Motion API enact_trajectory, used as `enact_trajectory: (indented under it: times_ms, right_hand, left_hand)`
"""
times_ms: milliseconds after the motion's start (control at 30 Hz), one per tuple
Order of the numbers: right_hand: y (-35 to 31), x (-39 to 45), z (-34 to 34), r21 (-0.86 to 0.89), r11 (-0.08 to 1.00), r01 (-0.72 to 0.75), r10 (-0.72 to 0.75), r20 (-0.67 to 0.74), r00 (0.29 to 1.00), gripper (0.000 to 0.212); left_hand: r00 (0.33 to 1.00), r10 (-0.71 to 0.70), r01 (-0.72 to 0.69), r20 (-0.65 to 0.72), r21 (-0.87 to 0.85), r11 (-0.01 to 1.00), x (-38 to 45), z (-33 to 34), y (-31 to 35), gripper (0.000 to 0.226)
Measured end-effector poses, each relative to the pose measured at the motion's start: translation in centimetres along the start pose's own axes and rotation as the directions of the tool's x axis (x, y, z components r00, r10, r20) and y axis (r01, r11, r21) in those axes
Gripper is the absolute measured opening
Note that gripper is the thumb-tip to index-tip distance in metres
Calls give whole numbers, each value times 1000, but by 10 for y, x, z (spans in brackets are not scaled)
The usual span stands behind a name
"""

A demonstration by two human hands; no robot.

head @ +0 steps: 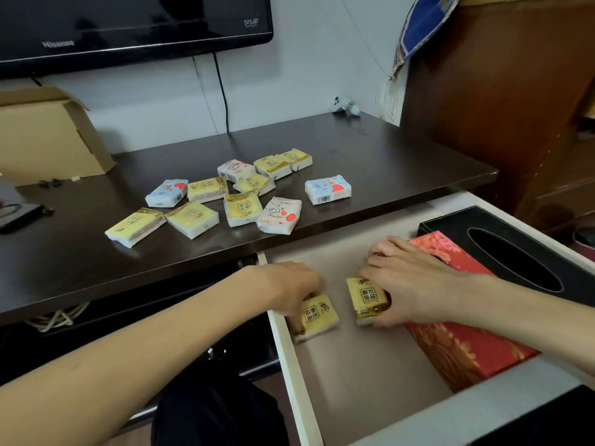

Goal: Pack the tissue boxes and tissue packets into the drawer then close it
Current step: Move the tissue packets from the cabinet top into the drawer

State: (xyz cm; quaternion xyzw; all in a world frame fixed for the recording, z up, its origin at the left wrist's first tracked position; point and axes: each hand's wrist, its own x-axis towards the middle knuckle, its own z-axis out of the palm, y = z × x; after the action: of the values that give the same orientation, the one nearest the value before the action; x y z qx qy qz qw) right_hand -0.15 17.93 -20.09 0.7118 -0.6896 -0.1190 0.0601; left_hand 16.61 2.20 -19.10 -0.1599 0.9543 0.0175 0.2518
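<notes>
The white drawer (291, 365) is pulled open below the dark tabletop (370, 156). Inside it on the right lie a red patterned tissue box (457, 349) and a black tissue box (515, 252). My left hand (289, 288) grips a yellow tissue packet (317, 317) against the drawer's left wall. A second yellow packet (367, 299) is held by my right hand (412, 281) next to the red box. Several more packets lie loose on the tabletop: yellow ones (193, 218), blue ones with hearts (328, 189) and white ones (280, 215).
A black TV (128, 24) hangs on the wall above the tabletop. An open cardboard box (48, 140) stands at the back left. A brown wooden cabinet (515, 107) rises on the right. A small white figure (346, 106) sits near the wall. My dark-clothed knee (219, 413) is below the drawer's left side.
</notes>
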Motion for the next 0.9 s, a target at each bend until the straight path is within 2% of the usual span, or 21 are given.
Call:
enact_trajectory:
  times_ms: [100, 200, 267, 367, 433, 533, 600, 733, 900]
  right_hand:
    - [-3, 1, 1, -94, 995, 22, -19, 38, 999, 79]
    - [-9, 3, 1, -181, 983, 45, -33, 65, 997, 68]
    - [-11, 4, 1, -200, 979, 43, -29, 73, 997, 64]
    - [-10, 4, 1, -129, 991, 36, -28, 65, 998, 63]
    - [-6, 4, 0, -86, 995, 43, -38, 58, 998, 59]
    - [-4, 7, 0, -71, 996, 54, -49, 75, 996, 49]
    - [-5, 10, 0, -56, 997, 56, -52, 78, 996, 44]
    - [-3, 12, 2, -41, 998, 43, -41, 44, 998, 44]
    - [-2, 11, 7, -104, 993, 46, -45, 17, 999, 44]
  left_hand:
    - [998, -56, 55, -30, -40, 998, 3, 3, 2, 70]
    - [982, -109, 93, -154, -110, 990, 6, 10, 9, 54]
    - [964, -134, 126, -231, -49, 991, 7, 15, 13, 57]
    - [938, -153, 181, -312, 62, 982, 7, 16, 14, 70]
    - [944, -158, 169, -289, 12, 986, 5, 15, 11, 74]
    - [964, -143, 131, -223, -67, 989, 2, 17, 10, 67]
    - [962, -108, 97, -250, -55, 994, 3, 23, 16, 61]
    - [934, -101, 77, -344, -83, 994, 10, 26, 32, 64]
    - [929, -113, 87, -351, -90, 992, 13, 23, 34, 66]
